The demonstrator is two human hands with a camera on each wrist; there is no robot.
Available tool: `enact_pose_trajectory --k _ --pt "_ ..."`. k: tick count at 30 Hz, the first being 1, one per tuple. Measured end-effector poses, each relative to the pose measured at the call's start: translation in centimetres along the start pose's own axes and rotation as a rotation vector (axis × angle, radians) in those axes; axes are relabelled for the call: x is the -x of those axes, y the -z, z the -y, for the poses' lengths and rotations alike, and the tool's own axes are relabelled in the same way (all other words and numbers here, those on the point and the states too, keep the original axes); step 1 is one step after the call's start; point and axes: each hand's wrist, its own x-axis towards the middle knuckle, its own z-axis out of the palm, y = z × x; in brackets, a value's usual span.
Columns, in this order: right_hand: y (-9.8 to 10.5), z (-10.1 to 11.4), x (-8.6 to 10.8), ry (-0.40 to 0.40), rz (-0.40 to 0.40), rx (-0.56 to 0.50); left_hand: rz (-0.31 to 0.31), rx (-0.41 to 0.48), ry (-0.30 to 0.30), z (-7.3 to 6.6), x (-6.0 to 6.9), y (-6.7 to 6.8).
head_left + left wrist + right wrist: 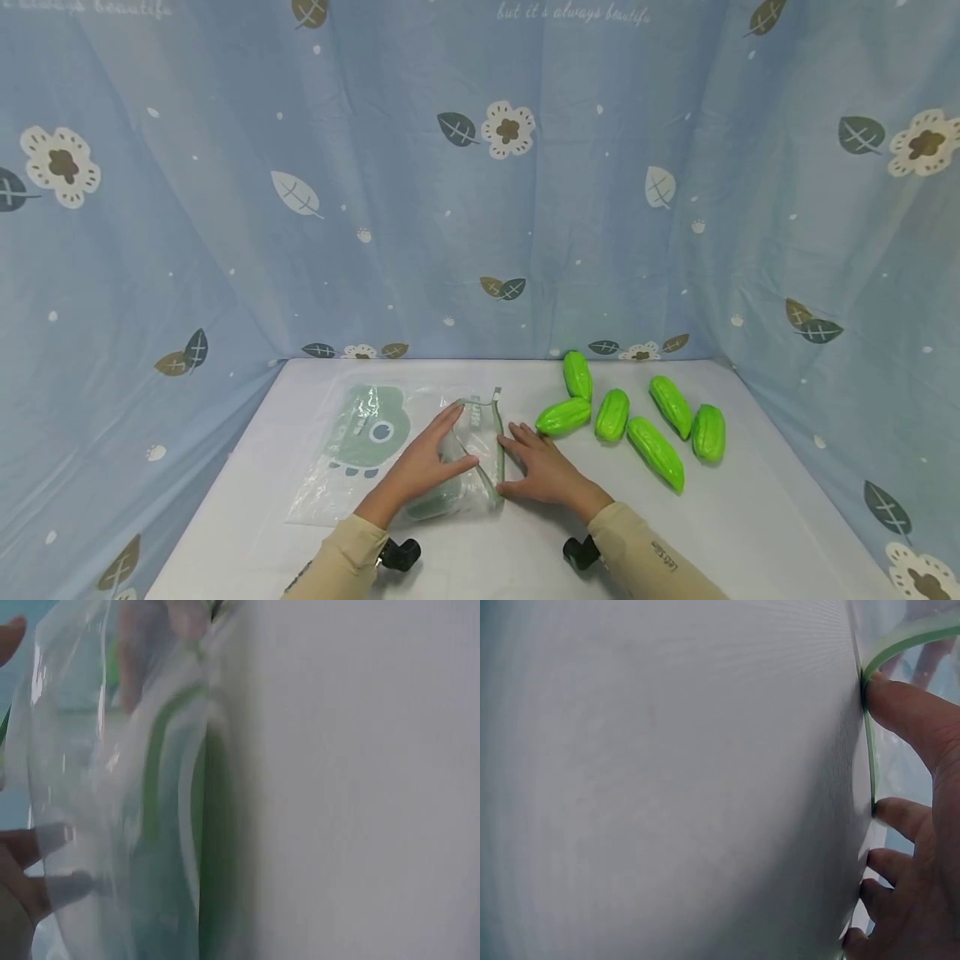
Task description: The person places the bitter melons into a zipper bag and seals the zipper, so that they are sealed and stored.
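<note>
A clear zipper bag (322,492) printed with a green dinosaur lies on the white table, its mouth to the right. The green zip strip (501,450) gapes, the two edges apart. Across the bag's upper layer my left hand (423,462) spreads its fingers, touching the plastic near the mouth. My right hand (551,471) touches the lower mouth edge with thumb and fingertips, spread out on the table side. In the right wrist view its thumb (907,712) meets the green strip. Through the plastic (82,772), the left wrist view shows blurred fingers.
Several bright green, ridged, elongated vegetables (655,452) lie right of the bag, the nearest vegetable (564,416) just beyond the right fingertips. A blue patterned curtain (480,208) surrounds the white table (765,517) at its back and sides.
</note>
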Motion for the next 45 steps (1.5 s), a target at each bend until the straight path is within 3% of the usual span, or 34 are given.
enact_pose_trajectory --k 4,12,22,31,45 --pt "0.0 -0.1 0.0 0.003 -0.001 0.016 -0.015 -0.005 0.034 0.4 0.1 0.3" --pt "0.0 0.0 -0.1 -0.009 0.003 0.011 -0.132 0.069 0.079 0.4 -0.5 -0.2" --pt "-0.2 -0.1 -0.2 -0.013 0.012 0.010 -0.105 0.081 0.064 0.0 -0.3 -0.2" --pt "-0.4 -0.2 -0.2 -0.007 -0.001 0.007 -0.272 0.145 0.078 0.0 -0.4 -0.8" --pt "-0.2 -0.2 -0.1 -0.007 -0.002 0.007 -0.160 0.073 0.032 -0.2 -0.3 -0.8"
